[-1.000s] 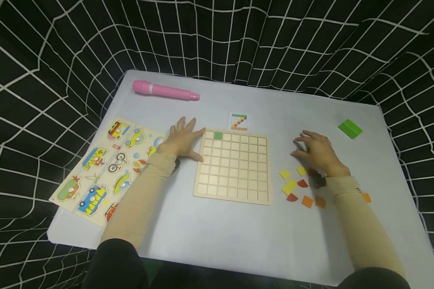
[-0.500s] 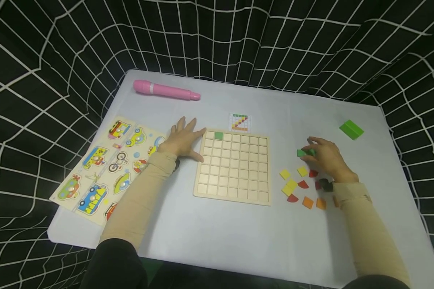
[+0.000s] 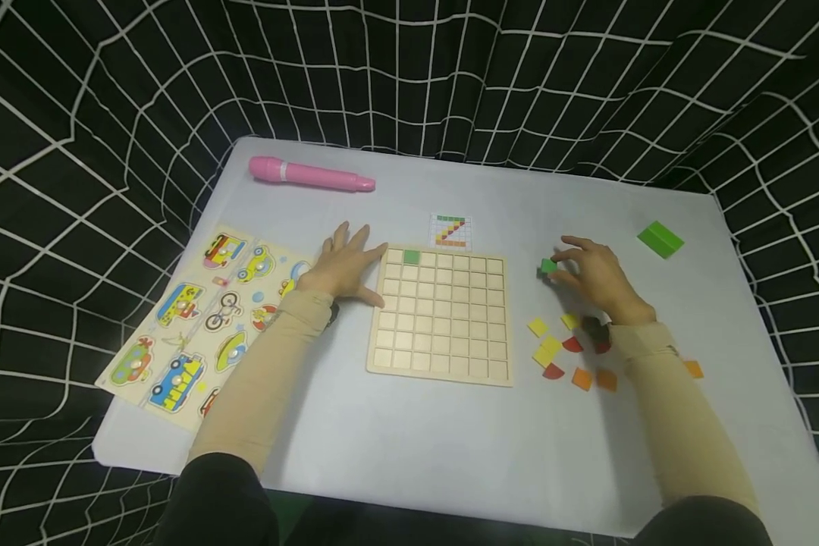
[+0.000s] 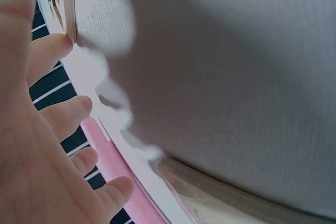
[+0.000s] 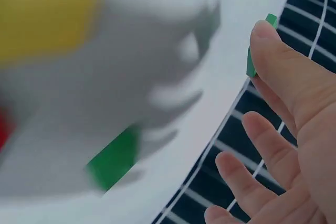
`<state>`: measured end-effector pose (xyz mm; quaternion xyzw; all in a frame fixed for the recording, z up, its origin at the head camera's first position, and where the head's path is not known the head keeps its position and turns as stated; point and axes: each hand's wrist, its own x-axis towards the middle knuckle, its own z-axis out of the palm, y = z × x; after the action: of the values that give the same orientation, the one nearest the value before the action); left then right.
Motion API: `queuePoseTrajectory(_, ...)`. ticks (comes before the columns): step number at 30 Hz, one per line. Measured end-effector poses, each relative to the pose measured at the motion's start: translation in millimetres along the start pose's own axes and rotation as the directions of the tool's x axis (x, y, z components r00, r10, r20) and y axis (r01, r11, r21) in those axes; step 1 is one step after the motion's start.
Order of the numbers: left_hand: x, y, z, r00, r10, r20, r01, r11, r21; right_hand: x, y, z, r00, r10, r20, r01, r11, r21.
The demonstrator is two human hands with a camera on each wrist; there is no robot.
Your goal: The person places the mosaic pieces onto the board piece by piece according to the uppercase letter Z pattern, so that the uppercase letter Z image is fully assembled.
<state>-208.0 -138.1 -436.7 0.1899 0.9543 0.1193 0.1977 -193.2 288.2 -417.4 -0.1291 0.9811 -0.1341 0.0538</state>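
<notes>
My right hand (image 3: 599,279) pinches a small green square tile (image 3: 548,266) between thumb and index finger, raised to the right of the wooden grid board (image 3: 444,318). The right wrist view shows its other fingers spread apart and a second green tile (image 5: 114,158) lying on the table below. My left hand (image 3: 341,267) is spread on the board's left side, with index fingertip and thumb at its edge. One green tile (image 3: 412,257) sits in the board's top row, second cell from the left. Behind the board lies a small pattern card (image 3: 452,232) with a coloured Z design.
Yellow tiles (image 3: 547,352), red quarter-circle pieces (image 3: 553,371) and orange tiles (image 3: 582,378) lie right of the board. Green pieces (image 3: 660,240) rest at the far right. A vehicle puzzle board (image 3: 205,303) lies at the left, and a pink microphone (image 3: 312,176) at the back.
My right hand reached among the green tiles, drew back slightly, then moved left and away from me with one tile pinched. The left hand has stayed at the board's edge.
</notes>
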Motion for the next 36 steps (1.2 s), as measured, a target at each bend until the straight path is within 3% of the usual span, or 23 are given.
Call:
queuePoseTrajectory(9, 1.2, -1.8, 1.3, 1.0, 0.002, 0.018, -0.002, 1.0, 0.014, 33.5, -48.8, 10.1, 0.998, -0.048, 0.05, 0.046, 0.999, 0.026)
queuePoseTrajectory(18, 4.8, -3.3, 3.2, 1.0, 0.004, 0.022, -0.004, 1.0, 0.013, 58.2, -80.4, 23.9, 0.991, -0.101, 0.09, 0.098, 0.994, 0.038)
queuePoseTrajectory(29, 2.6, -0.5, -2.0, 1.0, -0.002, 0.015, 0.001, 1.0, 0.003, 78.9, -120.7, 40.0, 0.967, -0.215, 0.139, 0.211, 0.976, 0.048)
queuePoseTrajectory(36, 3.8, -2.1, 1.1, 1.0, -0.01, 0.021, 0.011, 1.0, -0.011, 86.1, -139.7, 48.9, 0.967, -0.205, 0.154, 0.204, 0.979, 0.021)
